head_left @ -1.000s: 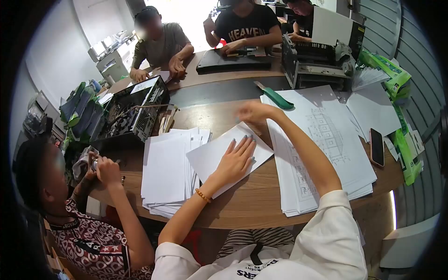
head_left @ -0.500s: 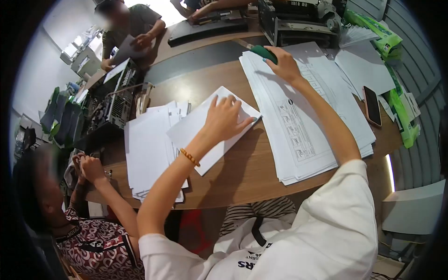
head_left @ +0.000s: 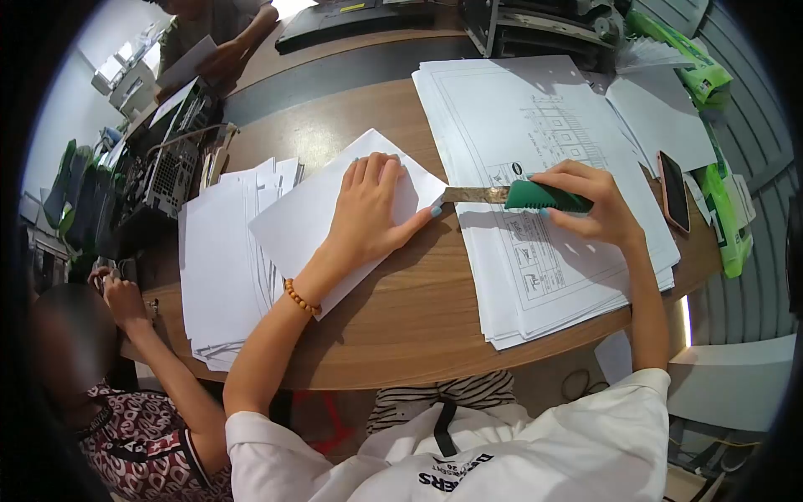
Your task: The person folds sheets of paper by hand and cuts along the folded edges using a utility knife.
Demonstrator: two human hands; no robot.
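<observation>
My left hand [head_left: 365,209] lies flat on a folded white sheet of paper [head_left: 288,224], fingers together and thumb stretched toward the right corner. In my right hand [head_left: 598,205] is a knife [head_left: 548,197] with a green handle and a worn, brownish metal blade. The blade points left, its tip right at the paper's corner near my left thumb. Beneath the knife and right hand is a thick stack of printed drawings [head_left: 468,109].
Left of the folded paper sits a pile of white papers [head_left: 222,268], with an opened computer case [head_left: 171,159] behind it. A phone [head_left: 673,191] lies at the right, near green packaging [head_left: 734,226]. Other people are at the left [head_left: 155,360] and far left side of the wooden table [head_left: 393,335].
My right hand has come back from the far edge of the drawings with the knife, bringing its blade to the folded paper's corner. The left hand stays on the paper; the view has shifted.
</observation>
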